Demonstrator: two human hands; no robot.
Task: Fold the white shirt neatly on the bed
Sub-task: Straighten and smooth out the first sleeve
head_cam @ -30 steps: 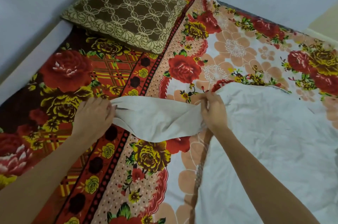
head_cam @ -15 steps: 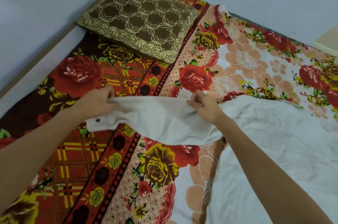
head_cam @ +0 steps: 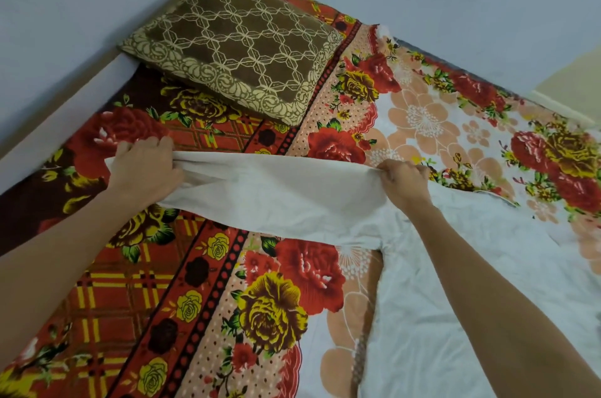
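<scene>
The white shirt (head_cam: 471,267) lies spread on the bed at the right, body flat and wrinkled. Its left sleeve (head_cam: 276,189) stretches out to the left across the floral bedspread (head_cam: 273,306). My left hand (head_cam: 143,170) grips the cuff end of the sleeve, with a bit of cuff showing past my fingers. My right hand (head_cam: 403,179) pinches the upper edge of the sleeve near the shoulder. The sleeve is pulled taut between both hands.
A brown patterned pillow (head_cam: 234,46) rests at the head of the bed, beyond the sleeve. A pale wall and a bed frame edge (head_cam: 81,85) run along the left. Another wall borders the far side.
My left hand has pulled the cuff further left and up, and the sleeve now lies longer and straighter. The view has shifted so the pillow appears further right.
</scene>
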